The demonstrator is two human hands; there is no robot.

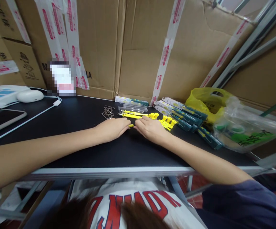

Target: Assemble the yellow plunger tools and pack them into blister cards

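My left hand [114, 128] and my right hand [151, 128] are close together over the black tabletop, fingers pinched. Between their fingertips shows a small yellow plastic piece [131, 126]; most of it is hidden by the fingers, so its kind is unclear. Just beyond my hands lie slim yellow rods [135, 114] with dark tips. Behind these are clear plastic tubes [134, 108]. Yellow plastic parts with flared ends [168, 120] lie beside my right hand. A tangle of bent metal wire pieces [108, 112] sits beyond my left hand.
Several green-and-white narrow boxes [183, 113] are stacked at the right, near a yellow plastic bag [207, 101] and a clear bag [245, 130]. To the left are a phone [5, 119], a white case [30, 95], a cable [39, 111] and a power strip [4, 97]. Cardboard [140, 57] stands behind.
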